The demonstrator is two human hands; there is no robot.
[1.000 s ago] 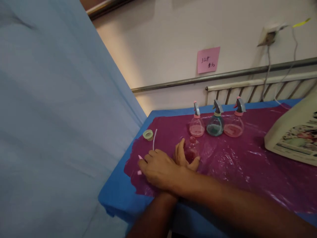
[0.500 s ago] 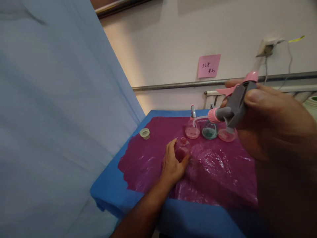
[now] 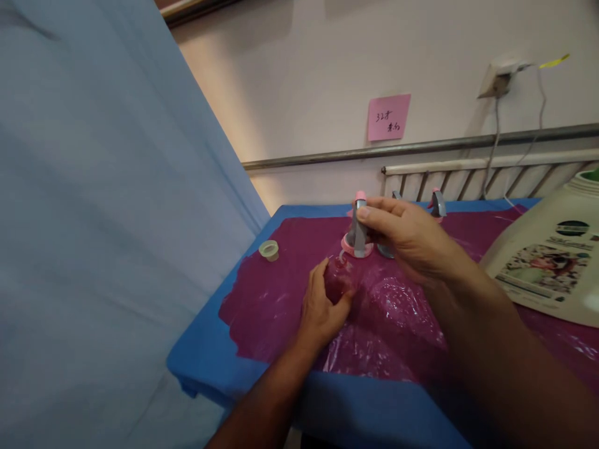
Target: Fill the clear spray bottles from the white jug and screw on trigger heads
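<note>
My left hand [image 3: 324, 308] is wrapped round a clear spray bottle [image 3: 340, 277] that stands uncapped on the purple plastic sheet [image 3: 290, 293]. Between the thumb and fingers of my right hand [image 3: 397, 227] is a grey and pink trigger spray head [image 3: 358, 231]. It hangs just above and behind the bottle, with the end of its pale tube at the bottle's mouth. Behind my right hand, other spray bottles are mostly hidden; one grey and pink sprayer top [image 3: 437, 204] shows to the right.
A pale translucent cap [image 3: 269, 251] lies on the sheet to the left. At the right stands a large cream jug [image 3: 552, 262] with a label. Blue cloth [image 3: 206, 349] covers the table, and a light blue curtain [image 3: 116, 218] hangs at the left.
My right hand has moved left and down with the spray head, bringing its tube to the bottle's mouth. The jug has come into fuller view. My left hand keeps its hold.
</note>
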